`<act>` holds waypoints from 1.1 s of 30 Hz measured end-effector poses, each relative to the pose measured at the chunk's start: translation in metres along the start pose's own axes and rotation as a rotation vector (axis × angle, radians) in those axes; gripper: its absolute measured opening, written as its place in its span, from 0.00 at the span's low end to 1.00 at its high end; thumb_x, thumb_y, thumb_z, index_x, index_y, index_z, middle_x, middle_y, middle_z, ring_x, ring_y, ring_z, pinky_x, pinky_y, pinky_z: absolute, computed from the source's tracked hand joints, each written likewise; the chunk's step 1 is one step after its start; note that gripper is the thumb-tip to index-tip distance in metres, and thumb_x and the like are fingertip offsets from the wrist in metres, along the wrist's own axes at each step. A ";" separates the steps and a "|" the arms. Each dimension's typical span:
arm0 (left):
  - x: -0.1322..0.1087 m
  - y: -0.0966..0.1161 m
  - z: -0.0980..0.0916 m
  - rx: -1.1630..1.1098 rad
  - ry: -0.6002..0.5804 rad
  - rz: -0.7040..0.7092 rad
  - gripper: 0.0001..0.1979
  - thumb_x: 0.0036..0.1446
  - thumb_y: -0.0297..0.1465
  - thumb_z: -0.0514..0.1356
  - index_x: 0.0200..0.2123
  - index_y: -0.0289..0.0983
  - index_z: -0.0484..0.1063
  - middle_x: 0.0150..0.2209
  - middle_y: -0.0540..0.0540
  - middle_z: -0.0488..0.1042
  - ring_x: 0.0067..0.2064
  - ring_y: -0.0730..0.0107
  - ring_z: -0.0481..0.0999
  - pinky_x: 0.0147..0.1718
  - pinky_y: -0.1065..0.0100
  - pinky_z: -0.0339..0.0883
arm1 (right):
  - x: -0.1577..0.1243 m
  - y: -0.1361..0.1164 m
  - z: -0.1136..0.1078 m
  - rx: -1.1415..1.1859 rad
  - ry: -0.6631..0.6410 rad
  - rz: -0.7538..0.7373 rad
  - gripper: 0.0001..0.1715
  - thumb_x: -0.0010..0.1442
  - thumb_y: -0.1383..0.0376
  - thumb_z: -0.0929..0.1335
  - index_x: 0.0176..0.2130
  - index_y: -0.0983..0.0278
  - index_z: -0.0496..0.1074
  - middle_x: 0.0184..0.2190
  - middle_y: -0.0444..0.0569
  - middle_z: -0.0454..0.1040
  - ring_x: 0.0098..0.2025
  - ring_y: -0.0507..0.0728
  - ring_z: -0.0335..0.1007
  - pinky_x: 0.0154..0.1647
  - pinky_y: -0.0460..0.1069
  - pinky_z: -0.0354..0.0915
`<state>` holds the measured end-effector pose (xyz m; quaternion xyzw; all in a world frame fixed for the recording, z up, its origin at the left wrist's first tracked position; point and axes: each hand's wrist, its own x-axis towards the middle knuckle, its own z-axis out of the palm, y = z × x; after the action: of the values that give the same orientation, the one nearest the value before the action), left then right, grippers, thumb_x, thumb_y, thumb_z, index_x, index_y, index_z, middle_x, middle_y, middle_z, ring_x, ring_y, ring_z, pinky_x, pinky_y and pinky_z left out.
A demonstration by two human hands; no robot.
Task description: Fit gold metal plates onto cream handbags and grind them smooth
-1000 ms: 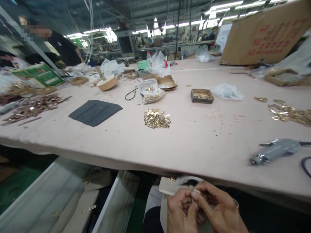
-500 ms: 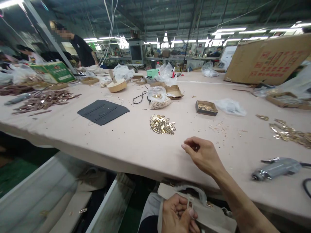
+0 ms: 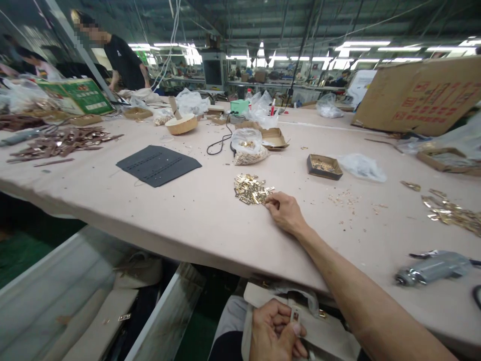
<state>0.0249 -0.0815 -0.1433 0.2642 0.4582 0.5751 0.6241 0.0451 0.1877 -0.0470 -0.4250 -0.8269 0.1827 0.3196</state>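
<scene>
A pile of gold metal plates (image 3: 251, 189) lies on the pale tabletop. At its right edge is my right hand (image 3: 283, 210), thumb and fingertips pinched on or against one of the plates; the exact contact is too small to tell. Below the table edge, my left hand (image 3: 276, 331) holds the strap tab with a metal plate (image 3: 295, 315) between thumb and fingers. That tab belongs to a beige handbag (image 3: 334, 333) with a wrapped handle, resting on my lap.
A grey power screwdriver (image 3: 434, 266) lies at the right, near more gold plates (image 3: 451, 210). Farther back are a small box of parts (image 3: 324, 166) and a bag of parts (image 3: 250, 148). A dark sheet (image 3: 158, 165) lies left; a bin (image 3: 165, 311) with bags stands below.
My right hand has moved forward and left from the bare tabletop to the edge of the gold pile. My left hand keeps its hold on the tab. The view has shifted slightly.
</scene>
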 end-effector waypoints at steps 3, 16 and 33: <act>0.001 0.000 -0.001 -0.012 -0.004 0.000 0.27 0.51 0.50 0.72 0.34 0.32 0.71 0.29 0.37 0.81 0.20 0.70 0.78 0.19 0.78 0.66 | 0.003 -0.002 -0.001 -0.080 0.023 0.057 0.05 0.58 0.64 0.72 0.38 0.59 0.77 0.37 0.47 0.74 0.36 0.56 0.70 0.41 0.51 0.65; -0.006 0.003 0.003 0.080 0.009 0.019 0.23 0.54 0.47 0.70 0.35 0.32 0.72 0.30 0.37 0.81 0.21 0.69 0.78 0.20 0.76 0.66 | 0.017 0.005 -0.003 -0.069 -0.036 0.114 0.13 0.58 0.67 0.71 0.45 0.58 0.77 0.37 0.45 0.77 0.38 0.56 0.70 0.41 0.50 0.63; -0.011 0.039 0.028 0.064 0.105 -0.037 0.18 0.56 0.39 0.69 0.36 0.26 0.80 0.29 0.38 0.81 0.21 0.71 0.77 0.21 0.76 0.70 | -0.138 -0.046 -0.094 0.566 0.153 0.202 0.16 0.61 0.60 0.73 0.48 0.62 0.79 0.28 0.45 0.72 0.24 0.50 0.63 0.22 0.45 0.61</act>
<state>0.0320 -0.0785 -0.0943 0.2450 0.5133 0.5617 0.6009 0.1428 0.0510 -0.0038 -0.4117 -0.6703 0.4041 0.4668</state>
